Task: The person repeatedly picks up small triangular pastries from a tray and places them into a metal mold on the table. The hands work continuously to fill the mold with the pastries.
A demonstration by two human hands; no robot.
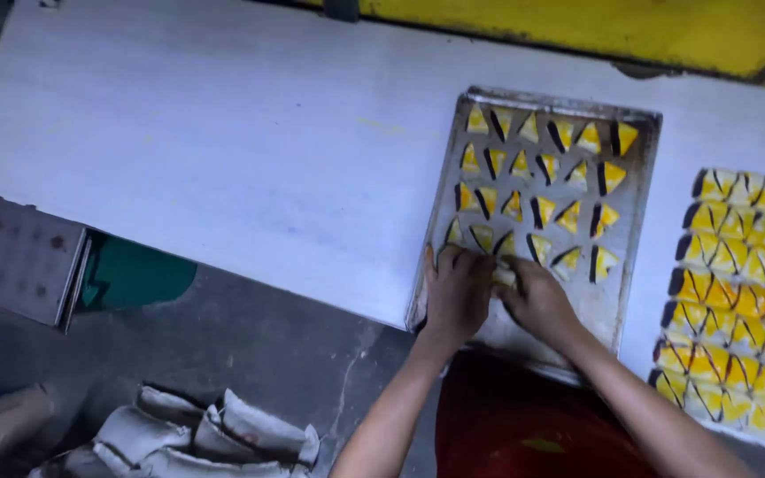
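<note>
A heap of pale grey, folded sack-like bags lies on the dark floor at the lower left, below the edge of the white table. No labels, signs or screens show anywhere in view.

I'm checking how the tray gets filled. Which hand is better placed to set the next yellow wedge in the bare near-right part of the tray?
Probably the right hand: it lies nearest the bare near-right floor of the tray. The left hand rests at the near-left edge.
</note>
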